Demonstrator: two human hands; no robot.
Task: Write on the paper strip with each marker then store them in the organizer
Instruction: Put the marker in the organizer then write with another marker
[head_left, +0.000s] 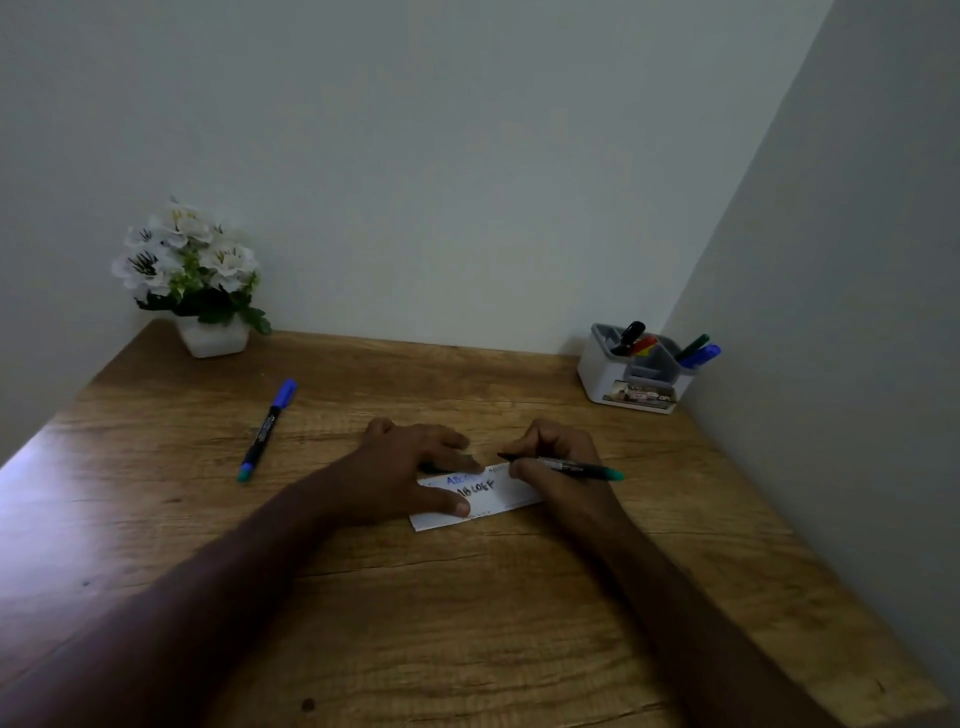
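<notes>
The room is dim and my arms (208, 597) read almost black. Soft glare lies on the desk's (467, 623) left edge. The wide lens bends the desk edges, and everything looks slightly soft.

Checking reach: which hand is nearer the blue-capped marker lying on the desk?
Left. The left hand rests on the paper strip, right of the blue-capped marker; the right hand is farther right.

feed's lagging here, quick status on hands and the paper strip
Left hand flat, pinning paper strip. Right hand gripping black marker, tip at strip. Blue-capped marker lies loose left. Nothing in the way.
</notes>
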